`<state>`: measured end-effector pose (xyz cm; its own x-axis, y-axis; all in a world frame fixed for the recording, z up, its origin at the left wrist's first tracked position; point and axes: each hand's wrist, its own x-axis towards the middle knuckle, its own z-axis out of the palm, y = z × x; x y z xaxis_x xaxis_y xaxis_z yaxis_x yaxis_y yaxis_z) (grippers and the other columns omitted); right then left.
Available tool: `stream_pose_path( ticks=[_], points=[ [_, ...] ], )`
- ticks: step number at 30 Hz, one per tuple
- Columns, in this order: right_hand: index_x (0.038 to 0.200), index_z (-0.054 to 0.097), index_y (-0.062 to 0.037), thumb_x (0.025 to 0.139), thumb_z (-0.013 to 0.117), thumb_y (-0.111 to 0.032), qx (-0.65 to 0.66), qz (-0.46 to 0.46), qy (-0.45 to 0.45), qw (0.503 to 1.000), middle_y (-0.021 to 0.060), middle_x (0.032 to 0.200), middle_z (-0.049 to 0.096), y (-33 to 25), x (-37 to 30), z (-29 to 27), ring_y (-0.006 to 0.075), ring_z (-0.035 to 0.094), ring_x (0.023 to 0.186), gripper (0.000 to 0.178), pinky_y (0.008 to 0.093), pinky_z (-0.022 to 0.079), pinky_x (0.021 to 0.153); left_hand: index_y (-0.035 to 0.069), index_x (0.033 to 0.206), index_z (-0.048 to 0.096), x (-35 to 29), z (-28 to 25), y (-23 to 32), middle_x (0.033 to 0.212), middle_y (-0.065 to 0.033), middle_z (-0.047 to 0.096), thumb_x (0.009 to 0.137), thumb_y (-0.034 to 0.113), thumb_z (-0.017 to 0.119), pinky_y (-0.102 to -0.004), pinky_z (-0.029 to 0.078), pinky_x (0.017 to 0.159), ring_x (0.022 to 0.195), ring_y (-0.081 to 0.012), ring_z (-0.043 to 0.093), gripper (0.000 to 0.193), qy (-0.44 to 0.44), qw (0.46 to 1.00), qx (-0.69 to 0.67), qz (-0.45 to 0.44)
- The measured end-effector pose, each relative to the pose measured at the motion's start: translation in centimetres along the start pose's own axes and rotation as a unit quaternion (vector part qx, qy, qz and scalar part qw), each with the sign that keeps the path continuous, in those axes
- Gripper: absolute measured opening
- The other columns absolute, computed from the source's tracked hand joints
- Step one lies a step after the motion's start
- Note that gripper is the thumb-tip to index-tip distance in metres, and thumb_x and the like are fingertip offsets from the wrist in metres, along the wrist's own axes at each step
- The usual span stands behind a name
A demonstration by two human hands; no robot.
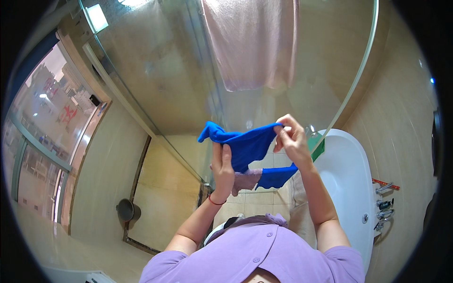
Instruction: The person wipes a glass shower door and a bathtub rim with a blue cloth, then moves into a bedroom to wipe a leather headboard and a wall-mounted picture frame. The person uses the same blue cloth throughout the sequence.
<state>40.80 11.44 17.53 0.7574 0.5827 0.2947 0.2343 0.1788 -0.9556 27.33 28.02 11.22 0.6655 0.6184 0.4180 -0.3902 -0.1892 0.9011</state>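
Note:
A bright blue cloth (pixel 245 147) is stretched in the air before my chest, between both hands. My left hand (pixel 222 170) grips its left part, thumb pointing up in front and some fingers hidden by the fabric; a loose end flops over above it. At the upper right corner, my right hand (pixel 291 140) pinches the edge between thumb and fingertips. Below hangs another blue length (pixel 277 177), joined to or lying against a dusty pink, rough-looking piece of fabric (pixel 246 182). Whether these are one item or several, I cannot tell.
A glass shower screen (pixel 165 70) stands ahead, with a pale pink towel (pixel 257 42) hanging on it. To the right is a white bathtub (pixel 347 165) with chrome taps (pixel 384 214) and a green object (pixel 317 145) at its far end. A dark bucket (pixel 126 210) sits at left, near a window (pixel 47 127).

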Motion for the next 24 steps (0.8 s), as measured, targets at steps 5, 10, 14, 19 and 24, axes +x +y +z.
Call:
stream_pose_path(
  ticks=[5, 10, 14, 19, 24],
  points=[
    [0.113, 0.052, -0.0075, 0.102, 0.054, -0.013, 0.015, -0.286, 0.156, 0.945, 0.0087, 0.086, 0.069, -4.4, 6.3, 4.2, 0.0153, 0.070, 0.081, 0.012, 0.0295, 0.058, 0.073, -0.011, 0.145, 0.030, 8.4, 0.1, 0.6, 0.147, -0.0401, 0.027, 0.101, 0.030, 0.054, -0.0619, 0.009, 0.116, 0.139, -0.0602, 0.017, 0.065, 0.051, 0.896, 0.308, 0.317],
    [0.125, 0.055, -0.0105, 0.095, 0.061, -0.013, -0.243, -0.559, 0.279, 0.742, 0.0084, 0.107, 0.064, -12.6, 16.2, 4.4, 0.0226, 0.061, 0.090, 0.031, 0.0366, 0.047, 0.079, 0.009, 0.125, 0.057, 22.0, 3.9, 13.5, 0.119, -0.0305, 0.048, 0.093, 0.044, 0.060, -0.0706, 0.024, 0.102, 0.112, -0.0529, 0.044, 0.048, 0.171, 0.732, 0.388, 0.534],
    [0.140, 0.048, -0.0059, 0.095, 0.057, -0.019, -0.454, -0.611, 0.391, 0.518, 0.0173, 0.126, 0.058, -20.5, 21.0, 6.3, 0.0322, 0.054, 0.111, 0.048, 0.0435, 0.040, 0.096, 0.016, 0.141, 0.055, 27.2, 4.4, 21.5, 0.155, -0.0206, 0.034, 0.094, 0.040, 0.058, -0.0626, 0.018, 0.114, 0.142, -0.0494, 0.026, 0.053, 0.258, 0.573, 0.472, 0.618],
    [0.143, 0.047, -0.0041, 0.093, 0.056, -0.019, -0.511, -0.634, 0.362, 0.453, 0.0183, 0.123, 0.058, -18.6, 21.2, 7.7, 0.0345, 0.054, 0.112, 0.052, 0.0448, 0.040, 0.098, 0.019, 0.139, 0.056, 25.8, 3.2, 19.3, 0.145, -0.0239, 0.046, 0.095, 0.039, 0.057, -0.0631, 0.025, 0.110, 0.138, -0.0510, 0.033, 0.049, 0.254, 0.568, 0.530, 0.576],
    [0.138, 0.056, -0.0195, 0.087, 0.065, -0.025, -0.555, -0.574, 0.219, 0.560, 0.0077, 0.113, 0.062, -11.9, 18.4, 6.1, 0.0271, 0.058, 0.095, 0.052, 0.0415, 0.042, 0.084, 0.010, 0.135, 0.054, 22.8, 3.1, 10.4, 0.123, -0.0314, 0.052, 0.097, 0.049, 0.047, -0.0590, 0.037, 0.091, 0.110, -0.0485, 0.051, 0.055, 0.186, 0.711, 0.517, 0.438]
  ],
)
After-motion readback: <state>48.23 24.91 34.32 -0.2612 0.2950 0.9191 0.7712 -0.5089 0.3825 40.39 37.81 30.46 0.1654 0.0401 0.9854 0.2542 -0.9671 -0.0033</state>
